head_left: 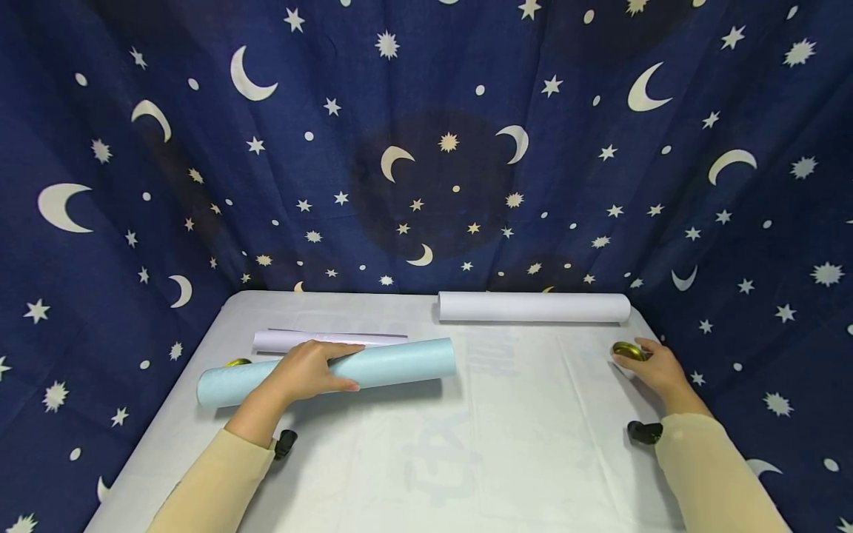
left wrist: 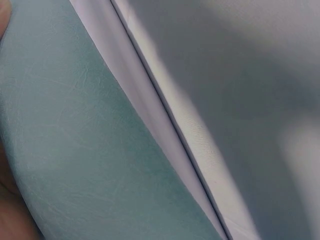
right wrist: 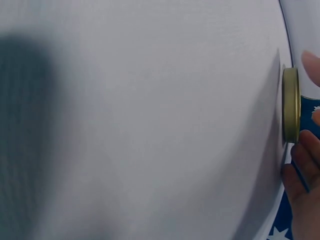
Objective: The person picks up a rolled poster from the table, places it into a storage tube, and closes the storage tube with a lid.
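My left hand (head_left: 309, 370) grips a light blue roll (head_left: 400, 363) around its middle, thumb on the near side and fingers over the far side. The roll slants slightly, its right end higher in the head view, with a shadow below it. Its smooth, faintly creased surface (left wrist: 85, 125) fills much of the left wrist view. At the table's right side, my right hand (head_left: 660, 370) holds a shiny gold ring-shaped piece (head_left: 629, 351) between thumb and fingers. The right wrist view shows the gold piece (right wrist: 290, 105) edge-on, fingertips at its lower edge.
Just behind the blue roll lies a pale lavender roll (head_left: 286, 340). Another gold piece (head_left: 238, 362) peeks out behind the blue roll's left part. A white roll (head_left: 533, 307) lies along the back edge of the white-covered table (head_left: 520, 444). Dark blue star-patterned cloth (head_left: 453, 96) surrounds the table.
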The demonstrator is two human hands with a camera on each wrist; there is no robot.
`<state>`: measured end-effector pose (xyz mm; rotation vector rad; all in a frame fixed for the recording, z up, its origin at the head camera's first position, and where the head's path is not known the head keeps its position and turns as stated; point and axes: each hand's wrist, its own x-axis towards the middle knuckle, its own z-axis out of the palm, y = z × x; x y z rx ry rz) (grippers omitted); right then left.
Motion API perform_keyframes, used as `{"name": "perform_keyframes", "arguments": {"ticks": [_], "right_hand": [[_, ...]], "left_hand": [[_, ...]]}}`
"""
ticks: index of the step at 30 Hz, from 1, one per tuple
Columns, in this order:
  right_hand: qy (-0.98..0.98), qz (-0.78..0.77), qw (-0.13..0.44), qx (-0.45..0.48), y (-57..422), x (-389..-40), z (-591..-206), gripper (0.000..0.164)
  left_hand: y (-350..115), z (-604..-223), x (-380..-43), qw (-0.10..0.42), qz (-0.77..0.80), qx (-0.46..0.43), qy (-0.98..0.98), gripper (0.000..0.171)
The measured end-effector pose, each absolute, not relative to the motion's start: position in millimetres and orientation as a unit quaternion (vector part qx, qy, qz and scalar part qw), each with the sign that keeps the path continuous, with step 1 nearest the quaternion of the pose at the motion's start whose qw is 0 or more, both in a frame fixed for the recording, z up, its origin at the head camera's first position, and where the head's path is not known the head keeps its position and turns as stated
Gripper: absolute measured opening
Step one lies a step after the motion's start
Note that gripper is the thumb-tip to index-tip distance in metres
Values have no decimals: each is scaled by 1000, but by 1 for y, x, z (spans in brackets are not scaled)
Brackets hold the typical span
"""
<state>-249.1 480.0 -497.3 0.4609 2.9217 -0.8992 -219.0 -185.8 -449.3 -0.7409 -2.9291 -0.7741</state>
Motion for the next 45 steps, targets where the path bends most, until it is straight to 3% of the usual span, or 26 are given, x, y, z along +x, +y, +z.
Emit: {"name": "perform_keyframes", "arguments": {"ticks": [22, 32, 45], "right_hand": [[932, -297, 48, 204, 480, -256, -498, 95], [940, -284, 40, 186, 482, -255, -503, 91], [950, -271, 24, 150, 475, -251, -496, 93]], "left_hand": [[-186, -450, -219, 18, -249, -244, -937, 71], [-186, -453, -219, 2, -243, -231, -942, 79], [-186, -451, -217, 6, -243, -230, -942, 76]]}}
